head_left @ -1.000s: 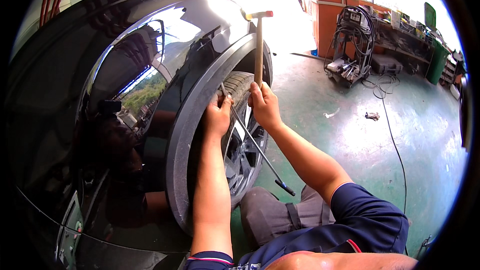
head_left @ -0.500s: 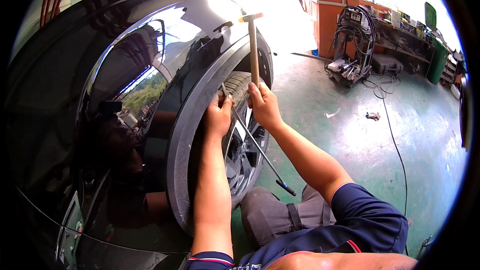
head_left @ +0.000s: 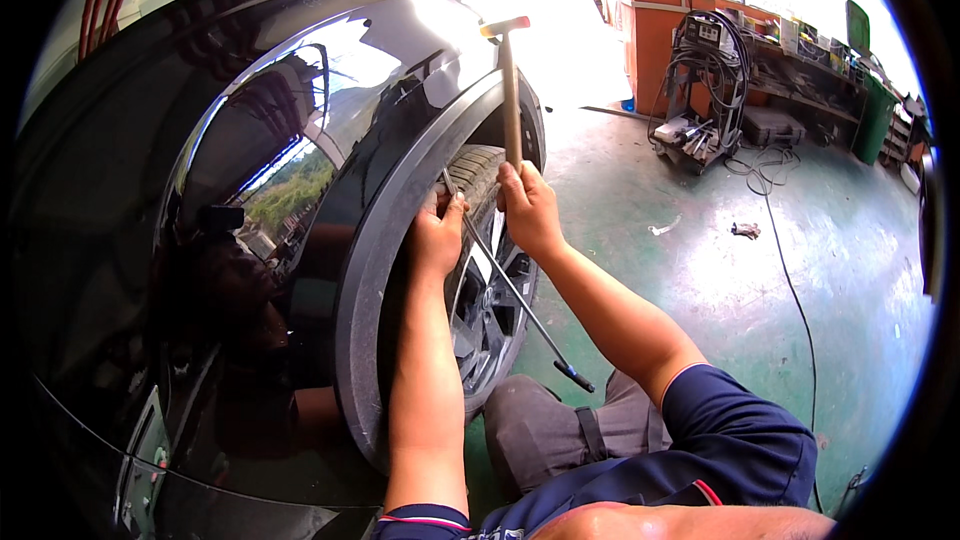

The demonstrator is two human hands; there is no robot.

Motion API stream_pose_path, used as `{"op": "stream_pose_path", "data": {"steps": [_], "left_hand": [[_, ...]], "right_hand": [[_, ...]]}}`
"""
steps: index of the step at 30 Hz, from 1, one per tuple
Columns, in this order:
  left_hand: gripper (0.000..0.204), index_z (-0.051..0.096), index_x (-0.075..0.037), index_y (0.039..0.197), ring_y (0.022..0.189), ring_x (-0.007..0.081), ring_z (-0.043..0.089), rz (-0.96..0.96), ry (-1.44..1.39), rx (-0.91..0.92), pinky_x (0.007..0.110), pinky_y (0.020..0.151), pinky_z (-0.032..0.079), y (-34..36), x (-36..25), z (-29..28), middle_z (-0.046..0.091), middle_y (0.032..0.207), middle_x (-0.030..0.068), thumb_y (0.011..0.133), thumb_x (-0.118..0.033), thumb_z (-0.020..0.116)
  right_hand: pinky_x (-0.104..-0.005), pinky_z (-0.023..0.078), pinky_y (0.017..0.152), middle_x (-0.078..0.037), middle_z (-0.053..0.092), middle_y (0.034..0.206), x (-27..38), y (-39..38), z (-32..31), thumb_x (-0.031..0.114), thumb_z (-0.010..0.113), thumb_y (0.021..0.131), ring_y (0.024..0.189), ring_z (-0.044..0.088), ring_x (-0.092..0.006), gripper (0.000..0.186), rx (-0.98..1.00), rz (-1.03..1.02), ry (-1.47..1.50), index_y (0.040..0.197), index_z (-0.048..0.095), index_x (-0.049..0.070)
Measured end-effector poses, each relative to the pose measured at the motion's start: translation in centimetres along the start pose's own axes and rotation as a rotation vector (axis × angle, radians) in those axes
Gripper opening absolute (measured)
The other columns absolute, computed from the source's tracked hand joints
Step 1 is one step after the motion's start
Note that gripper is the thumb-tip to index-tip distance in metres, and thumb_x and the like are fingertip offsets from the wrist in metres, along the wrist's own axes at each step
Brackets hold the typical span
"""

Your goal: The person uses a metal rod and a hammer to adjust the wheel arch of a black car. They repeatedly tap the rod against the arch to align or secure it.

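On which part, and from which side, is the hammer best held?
Probably low on its handle, from below and the right: the handle is straight, slim and nearly upright, with its head on top, and the right hand grips the lower part.

Forearms [head_left: 425, 380] outstretched, left grip [head_left: 437, 237] curled, right grip [head_left: 530, 210] clenched just beside.

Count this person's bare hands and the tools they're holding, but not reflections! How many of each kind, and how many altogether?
Bare hands: 2 (left hand, right hand)
Hammer with a long wooden handle and red-tipped head: 1, in the right hand
Long, thin, dark-ended metal rod: 1, in the left hand
Total: 4
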State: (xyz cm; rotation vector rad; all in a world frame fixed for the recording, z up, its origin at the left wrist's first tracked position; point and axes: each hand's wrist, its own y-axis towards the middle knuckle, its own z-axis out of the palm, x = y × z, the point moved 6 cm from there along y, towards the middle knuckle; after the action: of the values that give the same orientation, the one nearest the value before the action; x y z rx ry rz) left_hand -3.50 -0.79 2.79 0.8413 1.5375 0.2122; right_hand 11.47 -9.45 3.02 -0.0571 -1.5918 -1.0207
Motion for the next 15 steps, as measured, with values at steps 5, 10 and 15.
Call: {"op": "stream_pose_path", "data": {"steps": [5, 10, 15], "left_hand": [[0.007, 0.062, -0.002, 0.102, 0.081, 0.0103, 0.062, -0.003, 0.006, -0.002, 0.026, 0.079, 0.048, 0.0, 0.3, 0.2, 0.068, 0.086, 0.0032, 0.099, -0.008, 0.060], [0.008, 0.062, -0.002, 0.101, 0.081, 0.0108, 0.062, 0.002, 0.010, -0.010, 0.027, 0.079, 0.049, 0.0, -0.1, 0.1, 0.068, 0.085, 0.0037, 0.100, -0.010, 0.061], [0.009, 0.062, -0.002, 0.100, 0.081, 0.0111, 0.063, 0.015, 0.028, -0.012, 0.027, 0.079, 0.049, 0.1, -0.2, -0.1, 0.068, 0.085, 0.0039, 0.100, -0.011, 0.061]], "right_hand": [[-0.0320, 0.045, 0.057, -0.006, 0.057, 0.063, -0.6, 0.0, 0.3, 0.032, 0.054, 0.105, 0.058, 0.054, -0.0135, 0.034, 0.052, 0.020, 0.018, 0.088, 0.053, 0.003], [-0.0319, 0.045, 0.057, -0.005, 0.057, 0.063, -0.3, 0.3, 0.0, 0.034, 0.053, 0.106, 0.058, 0.054, -0.0133, 0.036, 0.021, 0.013, 0.041, 0.088, 0.054, 0.003], [-0.0319, 0.044, 0.056, -0.004, 0.056, 0.062, 0.4, 0.2, -0.1, 0.037, 0.053, 0.105, 0.057, 0.053, -0.0132, 0.038, 0.018, -0.009, 0.035, 0.087, 0.054, 0.003]]}}
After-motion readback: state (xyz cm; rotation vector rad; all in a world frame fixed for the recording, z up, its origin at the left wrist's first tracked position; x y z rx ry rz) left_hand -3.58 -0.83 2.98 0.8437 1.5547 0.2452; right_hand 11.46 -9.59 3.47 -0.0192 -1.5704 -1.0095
